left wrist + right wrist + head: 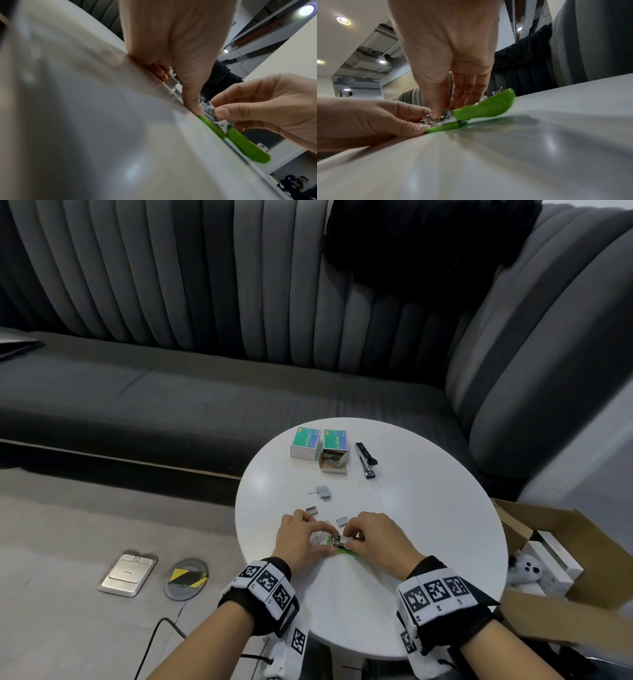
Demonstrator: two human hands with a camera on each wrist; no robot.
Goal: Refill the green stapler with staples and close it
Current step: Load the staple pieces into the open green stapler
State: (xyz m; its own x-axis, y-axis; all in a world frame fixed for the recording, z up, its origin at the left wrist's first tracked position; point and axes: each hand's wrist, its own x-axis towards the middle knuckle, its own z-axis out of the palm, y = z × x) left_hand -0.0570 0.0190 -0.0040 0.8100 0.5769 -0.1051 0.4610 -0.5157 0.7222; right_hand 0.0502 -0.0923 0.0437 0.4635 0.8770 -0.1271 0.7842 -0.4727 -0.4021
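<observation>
The green stapler lies open on the round white table, near its front edge. Its green lid is swung back and up from the base, baring the metal magazine. My left hand holds the stapler's front end, with the thumb pressed on the base. From above, my right hand pinches the magazine between thumb and fingers. Fingertips hide whether staples sit in it. Loose staple strips lie just beyond my hands.
Two teal staple boxes stand at the table's far side, the right one open. A black stapler lies beside them. A grey sofa wraps behind the table. An open cardboard box sits on the floor to the right.
</observation>
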